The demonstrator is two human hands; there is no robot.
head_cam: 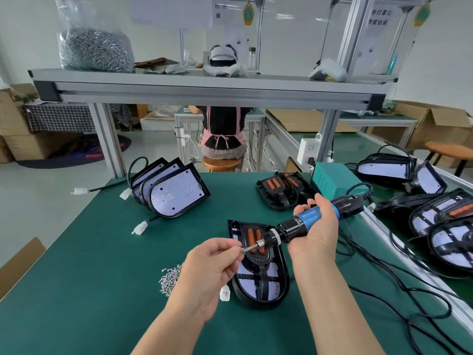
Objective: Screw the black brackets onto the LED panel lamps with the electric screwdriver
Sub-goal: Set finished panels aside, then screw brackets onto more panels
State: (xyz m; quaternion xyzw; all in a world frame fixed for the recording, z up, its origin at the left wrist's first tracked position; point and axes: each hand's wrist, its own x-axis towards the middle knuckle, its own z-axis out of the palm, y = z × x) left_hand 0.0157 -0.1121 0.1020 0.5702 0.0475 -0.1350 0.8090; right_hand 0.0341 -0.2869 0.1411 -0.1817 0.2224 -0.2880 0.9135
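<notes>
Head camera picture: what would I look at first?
Probably the blue-and-black electric screwdriver in the middle: the right hand grips it while the left hand pinches its metal tip, above a black LED lamp on the green table. A pile of silver screws sits left of that lamp, and a big bag of screws stands on the shelf above.

A grey metal shelf (pixel 204 85) spans the far edge of the green worktop (pixel 102 278). A clear bag of screws (pixel 94 47) stands on its left end, and a small glass vial (pixel 252 57) stands farther right. Beyond and below the shelf, a person in a checked apron (pixel 222 129) sits on a wooden stool (pixel 221 163). Under its right end are a white socket (pixel 308 152) and a green box (pixel 332 178).
</notes>
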